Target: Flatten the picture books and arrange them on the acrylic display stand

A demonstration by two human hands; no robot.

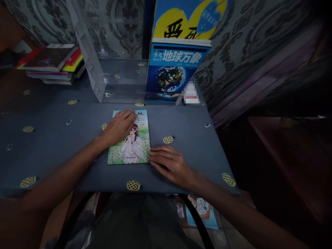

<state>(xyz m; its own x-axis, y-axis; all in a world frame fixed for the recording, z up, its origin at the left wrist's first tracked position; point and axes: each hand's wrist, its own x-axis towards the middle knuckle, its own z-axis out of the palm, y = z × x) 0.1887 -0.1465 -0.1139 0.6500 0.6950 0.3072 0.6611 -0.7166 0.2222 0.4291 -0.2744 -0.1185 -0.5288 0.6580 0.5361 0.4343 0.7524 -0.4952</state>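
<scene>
A thin paperback book (pixel 132 145) lies closed on the table, its cover showing a drawn figure in a flowery meadow. My left hand (pixel 120 126) rests flat across the upper left of this cover, fingers stretched out and hiding part of the title. At the book's lower right edge, my right hand (pixel 171 164) lies on the cloth with its fingertips touching the side of the book. Its fingers are extended and lie close together, with nothing visible gripped in them.
Behind the book stands a clear acrylic rack (pixel 97 83) holding upright books, a blue earth book (pixel 176 71) in front. A book stack (pixel 53 64) sits at the back left. Grey pineapple-print cloth (pixel 77 138) covers the table. Another book (pixel 203 214) lies below the front edge.
</scene>
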